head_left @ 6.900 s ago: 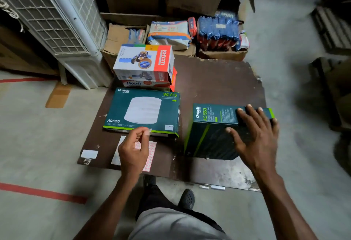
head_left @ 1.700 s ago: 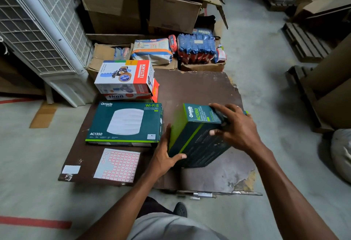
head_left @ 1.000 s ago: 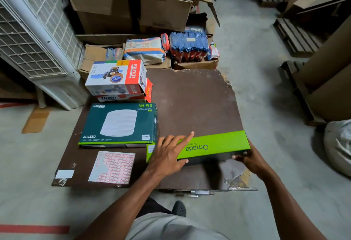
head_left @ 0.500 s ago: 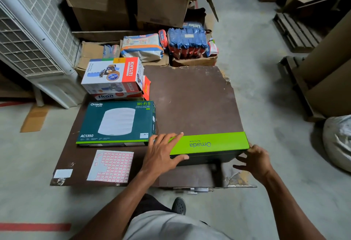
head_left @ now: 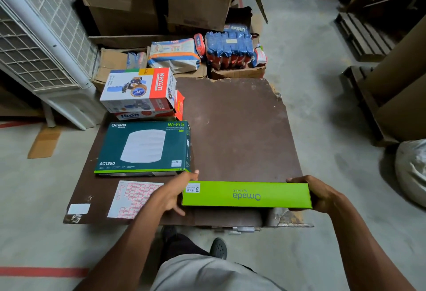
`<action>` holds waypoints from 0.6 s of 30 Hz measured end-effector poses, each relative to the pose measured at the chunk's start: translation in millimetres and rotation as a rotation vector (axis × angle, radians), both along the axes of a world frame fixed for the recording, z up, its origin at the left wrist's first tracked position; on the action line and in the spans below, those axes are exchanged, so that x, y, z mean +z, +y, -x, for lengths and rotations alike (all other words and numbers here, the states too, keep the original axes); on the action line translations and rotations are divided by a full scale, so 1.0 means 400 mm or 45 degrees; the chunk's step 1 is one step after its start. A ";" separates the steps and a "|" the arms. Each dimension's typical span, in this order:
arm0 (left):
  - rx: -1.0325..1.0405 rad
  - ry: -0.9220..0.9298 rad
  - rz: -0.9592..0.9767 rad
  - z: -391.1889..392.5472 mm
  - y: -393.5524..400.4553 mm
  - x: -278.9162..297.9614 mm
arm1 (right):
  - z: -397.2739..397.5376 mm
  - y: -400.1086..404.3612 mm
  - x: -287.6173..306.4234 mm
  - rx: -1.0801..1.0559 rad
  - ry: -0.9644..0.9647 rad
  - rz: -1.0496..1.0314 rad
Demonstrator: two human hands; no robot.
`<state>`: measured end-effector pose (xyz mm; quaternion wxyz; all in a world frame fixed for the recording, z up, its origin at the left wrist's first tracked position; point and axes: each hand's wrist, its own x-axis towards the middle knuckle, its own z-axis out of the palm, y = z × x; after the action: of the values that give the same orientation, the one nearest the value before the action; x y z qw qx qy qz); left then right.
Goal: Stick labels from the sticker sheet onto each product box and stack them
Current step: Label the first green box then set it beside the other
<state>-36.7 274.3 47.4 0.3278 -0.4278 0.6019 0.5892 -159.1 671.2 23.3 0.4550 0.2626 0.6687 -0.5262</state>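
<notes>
I hold an Omada box (head_left: pixel 246 195) on edge at the near side of the brown board (head_left: pixel 239 129), its bright green side facing up at me. My left hand (head_left: pixel 171 195) grips its left end and my right hand (head_left: pixel 322 195) grips its right end. A second Omada box (head_left: pixel 143 148), dark teal with a white disc picture, lies flat to the left. The sticker sheet (head_left: pixel 134 198) with red-outlined labels lies in front of that box, beside my left wrist. A Khyati box (head_left: pixel 138 92) is stacked on an Ikon box (head_left: pixel 147 114) at the far left.
A white air cooler (head_left: pixel 41 44) stands at the left. Cardboard cartons (head_left: pixel 161 2) and packs of goods (head_left: pixel 228 49) crowd the board's far edge. Wooden pallets (head_left: pixel 364 35) and a white sack (head_left: pixel 412 171) sit at the right. A small white label (head_left: pixel 79 209) lies at the board's near-left corner.
The held Omada box has been tipped from lying with its dark face showing to standing on edge, green side up, and drawn toward the near edge. Both hands shifted to its ends.
</notes>
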 end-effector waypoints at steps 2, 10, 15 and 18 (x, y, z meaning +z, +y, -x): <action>-0.022 -0.037 -0.174 -0.012 -0.023 0.000 | -0.015 0.009 -0.004 -0.053 -0.010 0.063; -0.212 -0.086 -0.263 -0.047 -0.007 -0.044 | -0.067 -0.001 -0.021 0.147 -0.014 0.112; -0.484 0.160 0.179 -0.076 0.084 -0.046 | -0.083 -0.044 -0.008 0.692 0.253 -0.326; -0.519 0.235 0.300 -0.088 0.096 -0.061 | -0.095 -0.065 0.004 0.881 0.301 -0.455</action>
<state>-1.3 312.8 23.0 0.3315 -0.2771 0.7676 0.4734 -121.1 645.3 24.9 0.4723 0.0346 0.8462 -0.2443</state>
